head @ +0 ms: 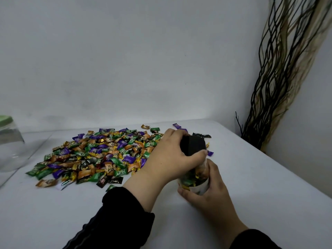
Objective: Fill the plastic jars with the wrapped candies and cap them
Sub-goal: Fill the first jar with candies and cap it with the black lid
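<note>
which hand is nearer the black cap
Left. The left hand grips the black cap on top of the jar; the right hand holds the jar's body below it.

Black cap (193, 145); green, purple, orange, seemingly brown candies (100, 153)

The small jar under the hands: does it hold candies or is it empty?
It holds candies: gold and green wrappers show through the jar wall, below the black cap.
</note>
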`<action>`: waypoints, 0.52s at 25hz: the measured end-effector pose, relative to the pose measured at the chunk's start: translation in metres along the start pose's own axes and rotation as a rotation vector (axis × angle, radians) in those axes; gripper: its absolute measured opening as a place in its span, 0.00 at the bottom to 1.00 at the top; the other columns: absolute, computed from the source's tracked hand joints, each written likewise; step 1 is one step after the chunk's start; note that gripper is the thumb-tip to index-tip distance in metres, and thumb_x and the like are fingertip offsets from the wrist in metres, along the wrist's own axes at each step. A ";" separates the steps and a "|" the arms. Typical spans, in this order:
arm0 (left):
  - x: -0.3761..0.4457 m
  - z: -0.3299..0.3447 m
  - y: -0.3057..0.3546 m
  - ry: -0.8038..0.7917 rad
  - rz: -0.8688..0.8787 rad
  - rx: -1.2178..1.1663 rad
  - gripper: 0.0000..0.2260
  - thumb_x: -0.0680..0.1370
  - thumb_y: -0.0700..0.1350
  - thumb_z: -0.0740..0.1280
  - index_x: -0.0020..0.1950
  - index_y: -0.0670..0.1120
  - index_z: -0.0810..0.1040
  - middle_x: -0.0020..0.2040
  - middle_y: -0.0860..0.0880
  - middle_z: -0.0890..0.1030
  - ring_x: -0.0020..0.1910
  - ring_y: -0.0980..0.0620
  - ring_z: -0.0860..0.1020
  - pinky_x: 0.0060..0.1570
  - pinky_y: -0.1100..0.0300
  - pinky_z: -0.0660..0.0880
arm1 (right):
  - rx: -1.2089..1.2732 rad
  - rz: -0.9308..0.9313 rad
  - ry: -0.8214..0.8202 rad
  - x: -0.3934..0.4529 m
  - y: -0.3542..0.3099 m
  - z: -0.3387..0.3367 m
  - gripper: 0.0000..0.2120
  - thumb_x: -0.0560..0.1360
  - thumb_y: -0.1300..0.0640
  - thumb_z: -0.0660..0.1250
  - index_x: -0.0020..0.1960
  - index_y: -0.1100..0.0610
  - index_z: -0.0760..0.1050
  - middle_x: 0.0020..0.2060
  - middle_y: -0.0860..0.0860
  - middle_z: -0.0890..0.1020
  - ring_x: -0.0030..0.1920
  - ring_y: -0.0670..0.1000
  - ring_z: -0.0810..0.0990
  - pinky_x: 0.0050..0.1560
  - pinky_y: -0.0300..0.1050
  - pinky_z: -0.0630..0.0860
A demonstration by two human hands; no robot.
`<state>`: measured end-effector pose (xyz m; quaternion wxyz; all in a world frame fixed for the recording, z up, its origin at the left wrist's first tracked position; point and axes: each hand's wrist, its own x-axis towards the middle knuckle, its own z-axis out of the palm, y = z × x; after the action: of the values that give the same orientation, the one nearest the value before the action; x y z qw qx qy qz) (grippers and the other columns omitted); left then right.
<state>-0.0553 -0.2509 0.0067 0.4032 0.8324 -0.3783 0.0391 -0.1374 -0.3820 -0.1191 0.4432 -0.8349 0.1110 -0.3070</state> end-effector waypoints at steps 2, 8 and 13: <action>0.000 -0.005 0.001 -0.024 -0.031 0.071 0.30 0.72 0.65 0.68 0.69 0.54 0.69 0.58 0.54 0.68 0.57 0.53 0.71 0.55 0.56 0.76 | -0.053 -0.011 0.007 0.001 0.000 0.002 0.51 0.58 0.34 0.77 0.75 0.43 0.59 0.67 0.42 0.72 0.66 0.45 0.74 0.63 0.50 0.77; -0.001 -0.013 0.003 -0.180 -0.170 0.247 0.30 0.73 0.68 0.61 0.70 0.54 0.66 0.59 0.49 0.67 0.56 0.49 0.72 0.54 0.52 0.77 | -0.333 -0.154 0.106 0.000 -0.009 0.007 0.50 0.60 0.29 0.70 0.75 0.53 0.62 0.65 0.48 0.75 0.63 0.49 0.76 0.61 0.54 0.78; 0.000 -0.006 0.001 -0.168 -0.210 0.231 0.31 0.72 0.69 0.63 0.68 0.52 0.66 0.58 0.49 0.72 0.55 0.48 0.74 0.52 0.52 0.76 | -0.564 -0.236 0.246 -0.001 -0.012 0.018 0.49 0.61 0.29 0.69 0.72 0.60 0.67 0.59 0.53 0.79 0.55 0.55 0.80 0.51 0.53 0.80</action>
<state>-0.0540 -0.2468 0.0113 0.2737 0.9084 -0.3146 -0.0299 -0.1283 -0.3628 -0.1168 0.1394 -0.8884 0.1468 -0.4120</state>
